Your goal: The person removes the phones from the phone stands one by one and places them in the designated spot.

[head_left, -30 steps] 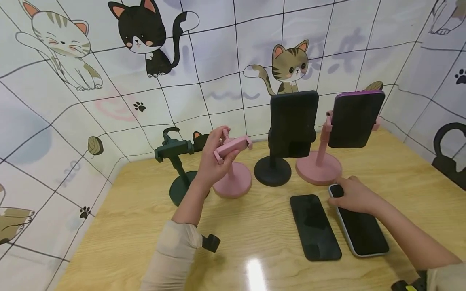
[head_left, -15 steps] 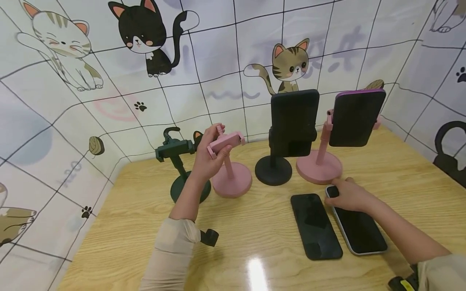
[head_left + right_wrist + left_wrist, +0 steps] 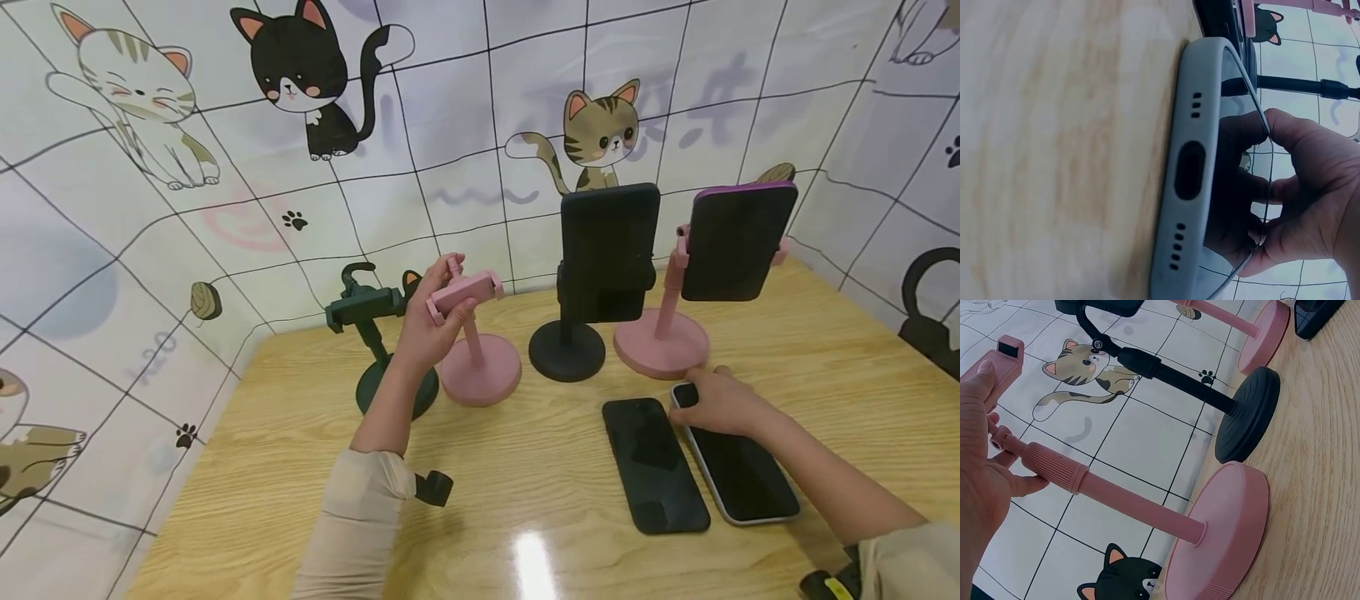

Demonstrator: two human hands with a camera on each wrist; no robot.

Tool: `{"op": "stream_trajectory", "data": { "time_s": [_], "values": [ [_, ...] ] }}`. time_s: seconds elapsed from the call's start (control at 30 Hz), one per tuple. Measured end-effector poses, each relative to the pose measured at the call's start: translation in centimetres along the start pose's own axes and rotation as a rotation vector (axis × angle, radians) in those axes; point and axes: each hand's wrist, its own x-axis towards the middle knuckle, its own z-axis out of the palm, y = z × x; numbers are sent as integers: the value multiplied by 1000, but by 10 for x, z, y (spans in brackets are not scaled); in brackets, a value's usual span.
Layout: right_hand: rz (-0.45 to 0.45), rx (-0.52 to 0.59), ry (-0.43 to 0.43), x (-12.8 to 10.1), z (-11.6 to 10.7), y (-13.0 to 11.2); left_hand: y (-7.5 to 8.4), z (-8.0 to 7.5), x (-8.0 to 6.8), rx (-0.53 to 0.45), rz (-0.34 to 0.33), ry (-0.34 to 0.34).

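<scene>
Two hands, each on its own thing, well apart.
Left hand (image 3: pixel 423 329) grips the empty pink plastic phone stand's (image 3: pixel 476 350) clamp; right hand (image 3: pixel 720 402) curls over the grey-cased smartphone's (image 3: pixel 738 467) top end, flat on the wooden table (image 3: pixel 262 467) right of that stand. No readable writing.

Head view looks forward and down over the wooden table (image 3: pixel 525 467) — wide, taking in both arms and the cat-print wall. Left wrist view sits low and close, facing the empty pink stand (image 3: pixel 1147 506), which the head view also shows. Right wrist view, at tabletop level, hugs the grey-cased phone (image 3: pixel 1188 169) — also seen from the head.
</scene>
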Motion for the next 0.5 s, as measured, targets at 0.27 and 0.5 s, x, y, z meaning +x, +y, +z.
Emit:
{"op": "stream_trajectory", "data": {
  "time_s": [0.27,0.5],
  "values": [
    [3,-70,40,0,2,-1,1,0,-1,-17,-23,-13],
    [5,-99,36,2,1,-2,3,-1,-2,-17,-46,-13]
  ]
}}
